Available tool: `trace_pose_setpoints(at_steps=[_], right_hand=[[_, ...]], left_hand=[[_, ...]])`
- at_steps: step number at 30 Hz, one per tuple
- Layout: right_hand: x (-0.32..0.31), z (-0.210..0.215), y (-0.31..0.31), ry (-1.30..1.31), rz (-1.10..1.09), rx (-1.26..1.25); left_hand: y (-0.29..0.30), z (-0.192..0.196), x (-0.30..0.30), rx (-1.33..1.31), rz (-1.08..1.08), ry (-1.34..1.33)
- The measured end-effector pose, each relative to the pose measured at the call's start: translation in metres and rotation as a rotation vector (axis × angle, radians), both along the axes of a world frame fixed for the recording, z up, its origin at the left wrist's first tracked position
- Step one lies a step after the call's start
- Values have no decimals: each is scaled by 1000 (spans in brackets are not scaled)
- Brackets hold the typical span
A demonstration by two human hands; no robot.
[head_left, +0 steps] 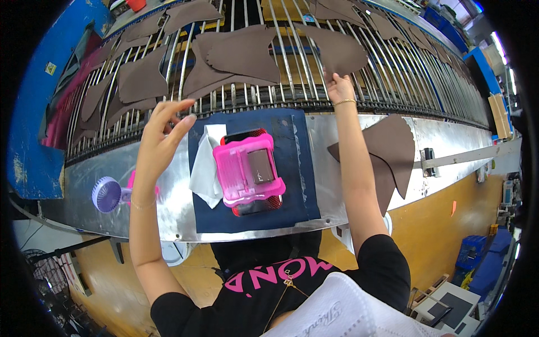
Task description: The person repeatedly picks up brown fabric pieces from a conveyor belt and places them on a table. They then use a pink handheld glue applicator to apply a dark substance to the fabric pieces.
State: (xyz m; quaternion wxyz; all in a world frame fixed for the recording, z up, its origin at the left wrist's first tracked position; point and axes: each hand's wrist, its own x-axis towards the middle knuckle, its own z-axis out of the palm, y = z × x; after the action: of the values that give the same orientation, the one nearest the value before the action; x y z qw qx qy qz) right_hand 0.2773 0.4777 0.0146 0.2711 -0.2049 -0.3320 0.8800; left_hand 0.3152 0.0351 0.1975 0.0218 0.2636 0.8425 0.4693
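Observation:
My right hand [339, 89] reaches over the rack of metal bars and grips the lower edge of a flat brown cut piece [338, 51], which looks like leather or coated cloth. My left hand [165, 126] hovers above the metal table's far edge, thumb and fingers apart, with nothing in it. Between my arms stands a pink plastic holder [241, 174] with a small brown block [261, 166] on it. Under it lies a red and black object [255, 209], mostly covered. A white cloth [209, 174] lies beside it on a dark blue mat [297, 196].
More brown pieces [236, 53] lie across the bars [289, 67]. Two overlapping brown pieces [390, 149] rest on the metal table [168, 213], right of my right forearm. A small purple fan [106, 194] stands at the left. A metal arm [471, 154] juts in from the right.

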Motion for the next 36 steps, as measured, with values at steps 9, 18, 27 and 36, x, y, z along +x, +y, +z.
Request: trace_pose_setpoints(at_steps=[9, 18, 27, 36], right_hand=[[35, 15, -33, -40, 124, -42], [323, 47, 69, -1528, -429, 1569], [362, 38, 74, -1558, -182, 1077], [362, 33, 73, -1561, -212, 1110]], left_hand=[[-19, -10, -3, 91, 32, -96], [-10, -25, -3, 217, -64, -130], [1, -16, 15, 201, -134, -146], [-9, -14, 27, 175, -127, -148]])
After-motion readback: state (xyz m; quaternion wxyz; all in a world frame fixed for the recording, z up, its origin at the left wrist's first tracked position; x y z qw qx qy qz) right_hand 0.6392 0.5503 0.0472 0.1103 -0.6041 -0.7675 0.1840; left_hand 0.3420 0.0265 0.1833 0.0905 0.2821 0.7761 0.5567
